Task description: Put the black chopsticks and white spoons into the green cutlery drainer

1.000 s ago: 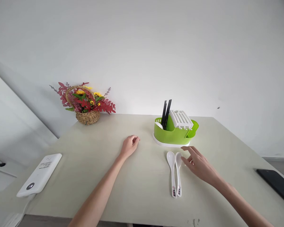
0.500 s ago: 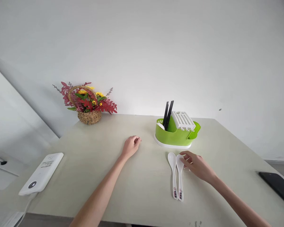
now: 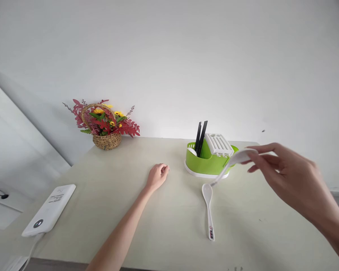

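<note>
Up above the table on the right, my right hand point(image 3: 289, 177) pinches a white spoon point(image 3: 240, 155) by its bowl end. The spoon's handle slants down to the left, in front of the green cutlery holder point(image 3: 203, 166). A second white spoon point(image 3: 208, 210) lies on the table below the holder, bowl end away from me, with a printed mark on its handle. My left hand point(image 3: 157, 177) rests on the tabletop left of the holder, fingers curled in, with nothing visible in them. Several black chopsticks point(image 3: 201, 138) stand upright in the holder's left section.
A slotted white rack point(image 3: 219, 144) tops the holder's right part. At the back left sits a wicker basket point(image 3: 107, 142) of red and yellow flowers. A white device point(image 3: 49, 210) with a cable lies at the table's left edge. The wall rises behind the table.
My right hand has lifted one of the two spoons off the table, up and to the right. The other spoon stays lying there. My left hand has hardly moved.
</note>
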The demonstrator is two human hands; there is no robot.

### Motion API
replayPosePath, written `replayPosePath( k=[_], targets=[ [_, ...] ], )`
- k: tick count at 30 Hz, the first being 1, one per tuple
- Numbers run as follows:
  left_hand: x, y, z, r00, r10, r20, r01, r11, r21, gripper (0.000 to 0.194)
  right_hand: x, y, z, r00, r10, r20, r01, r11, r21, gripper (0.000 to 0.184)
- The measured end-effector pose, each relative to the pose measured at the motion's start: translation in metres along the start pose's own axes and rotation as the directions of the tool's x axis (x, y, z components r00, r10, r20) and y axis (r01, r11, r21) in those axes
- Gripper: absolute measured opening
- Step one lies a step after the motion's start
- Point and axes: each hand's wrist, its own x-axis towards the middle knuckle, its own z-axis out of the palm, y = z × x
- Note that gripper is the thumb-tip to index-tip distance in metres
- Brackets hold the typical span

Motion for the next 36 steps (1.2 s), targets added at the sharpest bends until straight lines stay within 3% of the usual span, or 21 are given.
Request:
replayPosePath(
  k=[2, 5, 10, 14, 27, 36],
  targets=[
    [0.0, -0.001, 0.0, 1.0, 0.009, -0.003, -0.009, 1.0, 0.013, 0.033, 0.006, -0.017, 0.001, 0.985, -0.095, -0.143, 0.093, 0.995, -0.018, 0.021],
    [0.0, -0.003, 0.001, 1.0, 0.022, -0.008, -0.021, 0.999, 0.023, 0.034, 0.014, -0.028, 0.015, 0.934, -0.258, -0.247, 0.241, 0.966, -0.095, 0.012],
    [-0.001, -0.005, 0.001, 1.0, 0.026, -0.004, -0.026, 0.999, 0.032, 0.034, 0.024, -0.022, 0.048, 0.825, -0.506, -0.25, 0.42, 0.846, -0.328, 0.007],
    [-0.001, -0.004, 0.001, 0.999, 0.039, 0.001, -0.039, 0.999, 0.033, 0.033, 0.027, -0.009, 0.074, 0.772, -0.61, -0.178, 0.522, 0.769, -0.368, 0.012],
    [0.0, -0.006, 0.003, 0.999, 0.053, 0.001, -0.053, 0.997, 0.049, 0.029, 0.016, 0.022, 0.117, 0.763, -0.641, -0.081, 0.566, 0.723, -0.395, 0.018],
    [0.0, -0.005, 0.002, 0.999, 0.053, 0.011, -0.053, 0.997, 0.061, 0.03, 0.01, 0.019, 0.13, 0.821, -0.571, -0.023, 0.517, 0.76, -0.394, 0.019]
  ],
)
